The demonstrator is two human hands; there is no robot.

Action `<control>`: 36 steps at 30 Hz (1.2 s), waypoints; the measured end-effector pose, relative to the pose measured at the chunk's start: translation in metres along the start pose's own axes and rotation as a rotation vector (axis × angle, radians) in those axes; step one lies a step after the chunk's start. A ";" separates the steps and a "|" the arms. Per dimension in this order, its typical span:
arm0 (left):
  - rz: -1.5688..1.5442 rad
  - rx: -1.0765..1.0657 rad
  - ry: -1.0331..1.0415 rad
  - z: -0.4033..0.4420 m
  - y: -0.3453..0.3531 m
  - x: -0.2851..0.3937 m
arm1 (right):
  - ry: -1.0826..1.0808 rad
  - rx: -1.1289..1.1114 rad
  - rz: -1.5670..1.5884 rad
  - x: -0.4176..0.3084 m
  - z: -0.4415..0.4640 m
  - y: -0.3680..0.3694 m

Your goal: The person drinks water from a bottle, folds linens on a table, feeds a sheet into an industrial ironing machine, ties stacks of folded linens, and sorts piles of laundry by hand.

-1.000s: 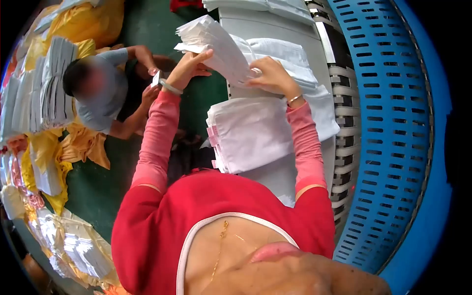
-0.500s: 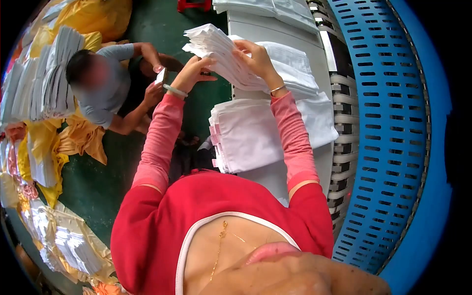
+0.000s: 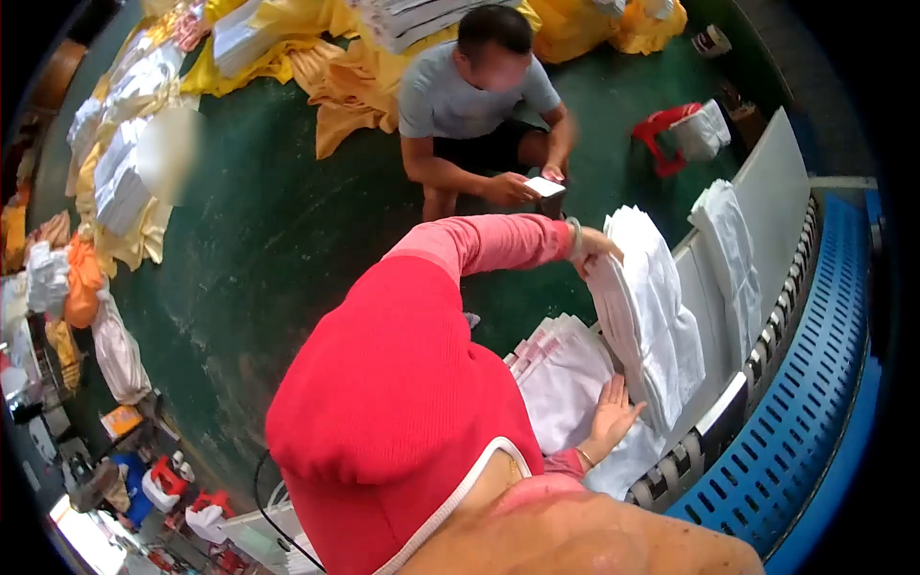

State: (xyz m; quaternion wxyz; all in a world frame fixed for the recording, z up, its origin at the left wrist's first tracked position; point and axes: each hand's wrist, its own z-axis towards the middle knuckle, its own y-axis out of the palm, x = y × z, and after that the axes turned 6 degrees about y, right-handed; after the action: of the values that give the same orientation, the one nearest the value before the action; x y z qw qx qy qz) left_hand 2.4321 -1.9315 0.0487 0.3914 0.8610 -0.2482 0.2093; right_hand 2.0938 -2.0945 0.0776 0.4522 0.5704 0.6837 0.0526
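Note:
My left hand (image 3: 596, 251) grips the far left edge of a thick stack of folded white cloths (image 3: 652, 307), fingers curled over its side. My right hand (image 3: 611, 420) is open, palm up and fingers spread, beside the near end of that stack; I cannot tell whether it touches. Below and to the left lie more folded white cloths (image 3: 565, 383) with pinkish edges, partly behind my chest and right hand. Another folded white pile (image 3: 728, 259) rests farther along the light grey table (image 3: 781, 187).
A blue slotted panel (image 3: 795, 402) runs along the right. A person (image 3: 470, 96) sits low across the green floor (image 3: 240, 220), holding a phone (image 3: 544, 186). A red stool (image 3: 661, 144) bears white cloth. Yellow bundles (image 3: 565, 29) and cloth heaps line the back and left.
My view has swung left, so the seated person appears nearer the middle. My right hand has let go of the white stack and lies open beside it; my left hand now grips the stack's edge.

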 end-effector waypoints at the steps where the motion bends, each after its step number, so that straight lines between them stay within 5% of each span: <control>1: 0.011 -0.007 0.066 -0.003 0.003 -0.009 | 0.043 -0.009 0.074 -0.005 -0.005 0.008; 4: 0.102 -0.098 0.240 0.000 0.004 -0.039 | 0.103 0.095 0.244 -0.020 0.013 0.007; 7: -0.043 -0.119 0.685 -0.095 0.021 -0.041 | 0.189 0.320 0.315 -0.035 0.031 0.010; 10: -0.015 -0.202 0.781 -0.152 0.006 -0.032 | 0.016 0.589 0.274 -0.033 0.048 0.021; 11: -0.005 -0.248 0.841 -0.167 -0.001 -0.029 | -0.210 0.481 -0.173 -0.043 0.087 -0.055; 13: 0.069 -0.307 0.949 -0.203 -0.020 -0.028 | -0.284 0.360 -0.516 -0.023 0.091 -0.040; 16: 0.175 -0.319 1.067 -0.254 -0.052 -0.038 | -0.063 0.221 -0.459 0.002 0.102 0.015; 18: 0.177 -0.309 1.014 -0.288 -0.079 -0.054 | 0.104 0.242 -0.110 0.024 0.109 0.056; 27: -0.024 0.200 0.850 -0.418 -0.118 -0.177 | -0.048 -0.088 -0.397 0.110 0.009 0.153; 36: 0.014 0.144 0.745 -0.437 -0.092 -0.213 | -0.136 -0.024 -0.293 0.114 -0.099 0.117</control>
State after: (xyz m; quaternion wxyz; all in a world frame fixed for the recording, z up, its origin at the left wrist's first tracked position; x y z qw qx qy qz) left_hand 2.2463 -1.4828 0.1425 0.3922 0.7493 -0.0792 0.5276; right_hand 2.1190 -1.9159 0.1409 0.5069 0.4615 0.7267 -0.0448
